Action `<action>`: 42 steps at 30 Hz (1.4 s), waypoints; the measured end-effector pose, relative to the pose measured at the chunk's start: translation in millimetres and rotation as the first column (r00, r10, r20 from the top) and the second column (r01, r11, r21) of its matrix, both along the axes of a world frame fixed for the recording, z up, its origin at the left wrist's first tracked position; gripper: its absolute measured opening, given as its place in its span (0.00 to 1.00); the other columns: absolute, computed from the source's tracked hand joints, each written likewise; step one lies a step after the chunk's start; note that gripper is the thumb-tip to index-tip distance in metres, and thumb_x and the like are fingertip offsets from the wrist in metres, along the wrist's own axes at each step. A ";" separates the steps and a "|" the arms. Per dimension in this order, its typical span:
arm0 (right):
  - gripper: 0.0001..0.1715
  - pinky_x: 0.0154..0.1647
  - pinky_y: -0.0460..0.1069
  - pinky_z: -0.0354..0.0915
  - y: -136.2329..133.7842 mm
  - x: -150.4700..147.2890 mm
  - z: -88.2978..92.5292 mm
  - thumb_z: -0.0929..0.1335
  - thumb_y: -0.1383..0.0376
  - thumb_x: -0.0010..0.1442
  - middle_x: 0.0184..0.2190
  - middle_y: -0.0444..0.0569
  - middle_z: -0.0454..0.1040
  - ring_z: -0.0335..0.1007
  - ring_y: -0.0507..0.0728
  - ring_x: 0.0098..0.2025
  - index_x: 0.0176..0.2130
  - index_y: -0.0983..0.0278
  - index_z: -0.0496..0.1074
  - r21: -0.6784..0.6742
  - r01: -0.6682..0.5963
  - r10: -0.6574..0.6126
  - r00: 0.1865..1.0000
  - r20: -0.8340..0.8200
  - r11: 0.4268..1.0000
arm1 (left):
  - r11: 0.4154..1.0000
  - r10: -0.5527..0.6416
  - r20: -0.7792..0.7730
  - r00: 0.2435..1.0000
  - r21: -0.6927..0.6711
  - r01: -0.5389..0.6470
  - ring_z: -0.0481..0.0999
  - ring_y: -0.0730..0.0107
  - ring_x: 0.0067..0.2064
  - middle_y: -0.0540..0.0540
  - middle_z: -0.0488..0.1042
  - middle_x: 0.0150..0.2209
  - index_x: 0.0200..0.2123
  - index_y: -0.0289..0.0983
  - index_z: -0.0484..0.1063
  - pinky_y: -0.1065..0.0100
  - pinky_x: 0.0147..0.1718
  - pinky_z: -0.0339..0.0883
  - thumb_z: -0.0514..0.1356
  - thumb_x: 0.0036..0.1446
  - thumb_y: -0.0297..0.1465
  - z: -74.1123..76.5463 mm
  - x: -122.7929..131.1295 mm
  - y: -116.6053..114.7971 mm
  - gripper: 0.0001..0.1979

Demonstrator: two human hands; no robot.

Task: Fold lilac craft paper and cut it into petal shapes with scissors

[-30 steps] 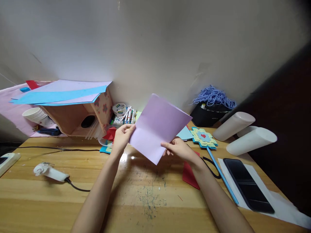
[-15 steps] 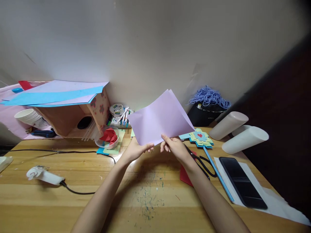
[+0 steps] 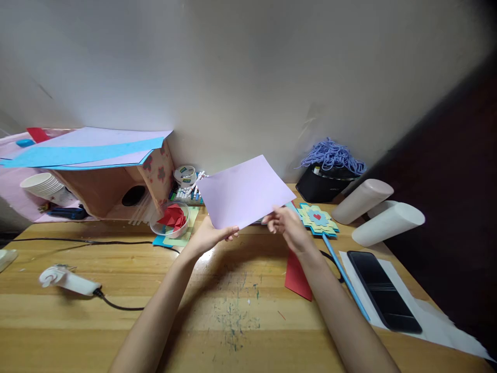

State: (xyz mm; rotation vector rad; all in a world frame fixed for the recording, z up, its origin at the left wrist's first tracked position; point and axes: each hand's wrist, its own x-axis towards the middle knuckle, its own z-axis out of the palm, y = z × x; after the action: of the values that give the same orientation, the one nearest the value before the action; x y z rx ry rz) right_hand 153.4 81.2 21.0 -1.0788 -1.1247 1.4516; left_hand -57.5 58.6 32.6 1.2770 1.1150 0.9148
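Note:
A folded sheet of lilac paper [image 3: 244, 191] is held up over the wooden desk [image 3: 233, 311], tilted toward the wall. My left hand [image 3: 212, 235] pinches its lower left edge, with the fingers under the sheet. My right hand [image 3: 287, 228] grips the lower right edge with curled fingers. Just under my right wrist lies a piece of red paper [image 3: 297, 277] beside black scissors [image 3: 336, 264].
A paper flower on a blue stick [image 3: 316, 218], a black phone [image 3: 382, 290] on white paper and two white cylinders [image 3: 384, 217] lie to the right. On the left are a cardboard box [image 3: 116, 181], a glass bowl [image 3: 171, 220], markers [image 3: 190, 189] and a corded white tool [image 3: 66, 280].
The open lilac sheet has been folded in half and lowered flatter. My left hand moved from the sheet's left side to its lower edge; my right hand shifted right.

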 end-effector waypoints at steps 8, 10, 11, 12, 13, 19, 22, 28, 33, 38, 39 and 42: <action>0.14 0.23 0.45 0.57 -20.0 -38.6 -13.0 0.68 0.59 0.49 0.25 0.48 0.73 0.59 0.48 0.21 0.29 0.68 0.73 0.048 -0.295 0.280 0.940 0.196 0.954 | 0.996 -0.075 -0.048 0.996 0.047 0.078 0.70 0.74 0.25 0.45 0.73 0.26 0.28 0.30 0.70 0.72 0.25 0.65 0.64 0.44 0.36 1.3 2.6 -2.4 0.13; 0.14 0.23 0.45 0.56 -19.9 -38.3 -13.1 0.68 0.59 0.49 0.24 0.48 0.73 0.58 0.48 0.20 0.28 0.69 0.73 0.049 -0.285 0.269 0.941 0.208 0.957 | 0.993 -0.093 -0.061 0.994 0.062 0.097 0.69 0.74 0.25 0.45 0.73 0.25 0.28 0.31 0.70 0.72 0.25 0.65 0.64 0.45 0.35 1.7 1.8 -1.9 0.13; 0.13 0.23 0.45 0.56 -19.3 -37.4 -12.6 0.68 0.59 0.48 0.24 0.48 0.73 0.58 0.48 0.20 0.28 0.69 0.73 0.043 -0.275 0.260 0.942 0.214 0.960 | 0.992 -0.101 -0.070 0.992 0.067 0.105 0.69 0.74 0.25 0.45 0.73 0.25 0.27 0.31 0.70 0.72 0.25 0.65 0.64 0.45 0.35 1.8 1.1 -1.5 0.12; 0.13 0.22 0.45 0.56 -18.4 -36.1 -11.8 0.69 0.60 0.48 0.23 0.48 0.73 0.58 0.48 0.20 0.28 0.69 0.73 0.031 -0.261 0.249 0.944 0.217 0.965 | 0.992 -0.106 -0.079 0.991 0.065 0.111 0.69 0.74 0.25 0.45 0.72 0.24 0.27 0.31 0.70 0.72 0.25 0.65 0.64 0.45 0.35 1.9 0.1 -1.1 0.12; 0.13 0.22 0.45 0.56 -17.3 -34.4 -10.8 0.69 0.60 0.47 0.23 0.49 0.74 0.58 0.48 0.20 0.27 0.69 0.74 0.017 -0.245 0.236 0.947 0.217 0.969 | 0.992 -0.109 -0.089 0.990 0.057 0.114 0.69 0.74 0.24 0.46 0.72 0.24 0.27 0.31 0.69 0.72 0.24 0.64 0.63 0.45 0.35 2.1 -1.3 -0.8 0.12; 0.11 0.20 0.45 0.57 -2.8 -12.0 -5.7 0.70 0.62 0.42 0.18 0.47 0.72 0.57 0.48 0.18 0.21 0.69 0.73 -0.023 -0.100 0.102 0.972 0.212 0.995 | 0.993 -0.114 -0.188 0.975 0.021 0.120 0.69 0.74 0.24 0.46 0.72 0.23 0.27 0.31 0.68 0.72 0.24 0.64 0.63 0.45 0.36 7.5 -19.2 1.1 0.13; 0.11 0.21 0.44 0.57 6.5 6.6 -4.3 0.69 0.62 0.42 0.17 0.47 0.71 0.57 0.47 0.18 0.20 0.69 0.73 -0.011 -0.066 0.066 0.971 0.231 0.998 | 0.993 -0.111 -0.207 0.972 0.017 0.117 0.69 0.74 0.24 0.47 0.71 0.23 0.26 0.32 0.67 0.72 0.24 0.64 0.63 0.45 0.36 12.0 -29.3 1.7 0.12; 0.11 0.19 0.42 0.56 18.7 41.8 -0.8 0.71 0.60 0.42 0.21 0.47 0.73 0.57 0.46 0.19 0.21 0.67 0.72 0.025 0.066 -0.070 0.969 0.235 0.998 | 0.996 -0.077 -0.226 0.971 0.016 0.083 0.69 0.75 0.24 0.48 0.72 0.24 0.28 0.32 0.67 0.74 0.24 0.64 0.64 0.45 0.34 16.4 -39.7 3.4 0.12; 0.20 0.18 0.42 0.58 20.9 53.3 0.5 0.69 0.53 0.47 0.31 0.51 0.75 0.59 0.46 0.19 0.31 0.67 0.74 -0.005 0.166 -0.162 0.966 0.201 0.986 | 0.995 -0.098 -0.226 0.969 -0.017 0.097 0.69 0.76 0.23 0.48 0.71 0.23 0.27 0.32 0.67 0.74 0.23 0.63 0.64 0.45 0.35 16.9 -43.9 2.2 0.12; 0.24 0.27 0.45 0.66 15.5 40.1 -2.1 0.70 0.49 0.46 0.30 0.50 0.76 0.71 0.53 0.28 0.34 0.66 0.74 -0.071 -0.099 0.110 0.976 0.187 0.993 | 0.981 -0.193 -0.252 0.948 -0.058 0.184 0.70 0.73 0.23 0.48 0.72 0.22 0.27 0.33 0.69 0.73 0.22 0.64 0.65 0.42 0.37 10.5 -44.8 4.8 0.14; 0.23 0.30 0.46 0.67 14.6 35.8 -3.7 0.71 0.50 0.45 0.30 0.49 0.77 0.72 0.55 0.31 0.34 0.66 0.74 -0.047 -0.119 0.126 0.969 0.212 0.992 | 0.991 -0.136 -0.256 0.957 -0.019 0.135 0.71 0.73 0.24 0.47 0.73 0.23 0.27 0.33 0.69 0.72 0.23 0.64 0.65 0.42 0.38 8.5 -43.7 6.7 0.14; 0.22 0.38 0.50 0.67 13.6 22.8 -9.9 0.73 0.53 0.43 0.31 0.49 0.77 0.72 0.59 0.37 0.34 0.66 0.74 0.025 -0.085 0.076 0.968 0.241 0.996 | 0.985 0.164 -0.148 0.975 0.075 -0.155 0.74 0.71 0.27 0.43 0.76 0.28 0.28 0.32 0.70 0.69 0.30 0.68 0.64 0.43 0.42 2.7 -37.2 13.3 0.17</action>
State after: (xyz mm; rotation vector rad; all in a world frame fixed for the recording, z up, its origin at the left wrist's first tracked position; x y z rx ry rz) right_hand 176.2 94.8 11.1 -1.2201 -1.3736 1.3843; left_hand -94.7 72.0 35.2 1.3416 1.3340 0.9902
